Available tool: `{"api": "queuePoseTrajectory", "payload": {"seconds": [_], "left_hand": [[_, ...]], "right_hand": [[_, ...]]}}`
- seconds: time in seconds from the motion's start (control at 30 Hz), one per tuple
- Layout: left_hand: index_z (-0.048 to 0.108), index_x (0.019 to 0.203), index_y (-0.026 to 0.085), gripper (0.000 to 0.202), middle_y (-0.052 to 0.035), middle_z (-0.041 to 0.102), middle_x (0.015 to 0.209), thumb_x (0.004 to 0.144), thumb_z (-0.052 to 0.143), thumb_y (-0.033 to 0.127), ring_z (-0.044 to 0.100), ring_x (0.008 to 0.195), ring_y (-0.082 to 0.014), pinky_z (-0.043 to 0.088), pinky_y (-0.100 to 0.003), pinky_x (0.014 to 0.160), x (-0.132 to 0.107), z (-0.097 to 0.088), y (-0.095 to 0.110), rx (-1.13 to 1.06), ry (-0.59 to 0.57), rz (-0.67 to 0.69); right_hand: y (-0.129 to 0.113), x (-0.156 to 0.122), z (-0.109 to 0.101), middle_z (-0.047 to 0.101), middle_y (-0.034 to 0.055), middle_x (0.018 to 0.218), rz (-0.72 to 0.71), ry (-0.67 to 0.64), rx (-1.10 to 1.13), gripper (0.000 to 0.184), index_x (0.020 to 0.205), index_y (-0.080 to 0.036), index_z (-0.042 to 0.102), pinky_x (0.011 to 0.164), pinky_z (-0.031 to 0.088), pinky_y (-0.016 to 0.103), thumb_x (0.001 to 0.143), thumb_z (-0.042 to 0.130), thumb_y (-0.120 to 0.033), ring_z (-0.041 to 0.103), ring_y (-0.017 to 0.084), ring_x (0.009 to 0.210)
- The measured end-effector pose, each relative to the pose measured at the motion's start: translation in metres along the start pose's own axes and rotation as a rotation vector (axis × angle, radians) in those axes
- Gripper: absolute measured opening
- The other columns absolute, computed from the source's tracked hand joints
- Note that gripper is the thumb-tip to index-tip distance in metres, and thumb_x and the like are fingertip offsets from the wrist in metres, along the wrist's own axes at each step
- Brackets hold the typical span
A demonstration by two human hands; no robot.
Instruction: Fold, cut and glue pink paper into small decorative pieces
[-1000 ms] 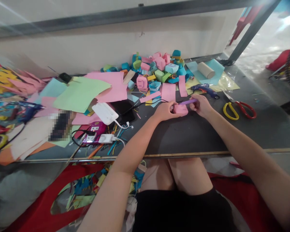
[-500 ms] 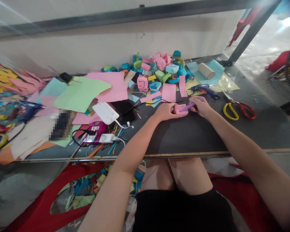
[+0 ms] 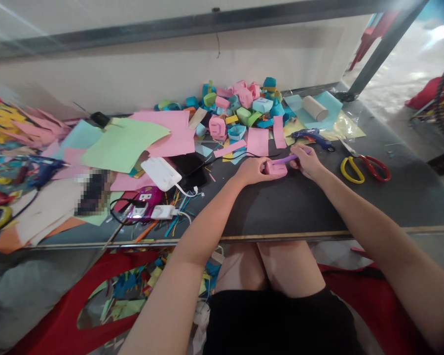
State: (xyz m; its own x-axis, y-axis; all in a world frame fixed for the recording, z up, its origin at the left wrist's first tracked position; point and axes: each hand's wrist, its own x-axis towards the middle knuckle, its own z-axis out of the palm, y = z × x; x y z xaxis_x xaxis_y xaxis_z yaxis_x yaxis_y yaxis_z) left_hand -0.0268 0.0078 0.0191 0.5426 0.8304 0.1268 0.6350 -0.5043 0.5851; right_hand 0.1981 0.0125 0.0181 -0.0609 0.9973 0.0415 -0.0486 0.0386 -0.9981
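My left hand is closed around a small pink folded paper piece resting on the dark table. My right hand pinches a purple stick-like tool whose tip lies over the top of the pink piece. Both hands meet at the middle of the table, just in front of loose pink paper sheets.
A heap of folded paper boxes lies behind the hands. A blue glue gun and red-and-yellow scissors lie to the right. Large coloured sheets, a white charger and cables cover the left. A cardboard roll sits far right.
The purple tool dipped toward the pink piece half a second ago and now lies flatter across its top. Both hands stay in nearly the same spot.
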Motion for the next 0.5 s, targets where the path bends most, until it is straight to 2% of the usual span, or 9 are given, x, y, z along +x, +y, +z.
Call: {"api": "queuePoseTrajectory", "payload": {"seconds": [0.1, 0.23, 0.37, 0.5], "left_hand": [[0.072, 0.119, 0.018, 0.07, -0.0051, 0.074, 0.086, 0.072, 0.073, 0.07, 0.065, 0.076, -0.0199, 0.044, -0.031, 0.071, 0.0002, -0.0002, 0.0005, 0.002, -0.008, -0.012], [0.072, 0.121, 0.019, 0.07, -0.0051, 0.074, 0.086, 0.072, 0.074, 0.069, 0.064, 0.076, -0.0196, 0.043, -0.031, 0.072, -0.0002, -0.0004, 0.001, 0.0, -0.005, -0.021], [0.073, 0.118, 0.018, 0.069, -0.0047, 0.073, 0.084, 0.072, 0.073, 0.069, 0.063, 0.074, -0.0191, 0.041, -0.031, 0.07, -0.0005, 0.0002, 0.0004, -0.014, -0.012, -0.008], [0.072, 0.122, 0.019, 0.071, -0.0049, 0.073, 0.085, 0.072, 0.073, 0.07, 0.063, 0.075, -0.0196, 0.042, -0.031, 0.072, -0.0002, 0.0003, 0.0002, -0.003, -0.003, -0.012]], "right_hand": [[-0.0009, -0.0001, -0.0004, 0.039, -0.0071, 0.042, 0.015, -0.058, 0.001, 0.043, 0.065, -0.024, 0.044, 0.035, 0.029, 0.02, 0.078, 0.079, -0.045, 0.039, 0.008, 0.037], [-0.0009, -0.0002, -0.0005, 0.042, -0.0067, 0.045, -0.019, -0.006, 0.006, 0.047, 0.066, -0.024, 0.041, 0.036, 0.03, 0.02, 0.08, 0.079, -0.048, 0.043, 0.008, 0.038], [-0.0007, -0.0004, -0.0012, 0.039, -0.0069, 0.04, 0.01, -0.098, -0.019, 0.044, 0.064, -0.023, 0.045, 0.036, 0.029, 0.02, 0.08, 0.078, -0.047, 0.038, 0.007, 0.035], [-0.001, -0.0001, -0.0012, 0.042, -0.0065, 0.043, -0.029, -0.019, 0.006, 0.044, 0.064, -0.023, 0.046, 0.036, 0.03, 0.019, 0.079, 0.079, -0.048, 0.042, 0.008, 0.038]]}}
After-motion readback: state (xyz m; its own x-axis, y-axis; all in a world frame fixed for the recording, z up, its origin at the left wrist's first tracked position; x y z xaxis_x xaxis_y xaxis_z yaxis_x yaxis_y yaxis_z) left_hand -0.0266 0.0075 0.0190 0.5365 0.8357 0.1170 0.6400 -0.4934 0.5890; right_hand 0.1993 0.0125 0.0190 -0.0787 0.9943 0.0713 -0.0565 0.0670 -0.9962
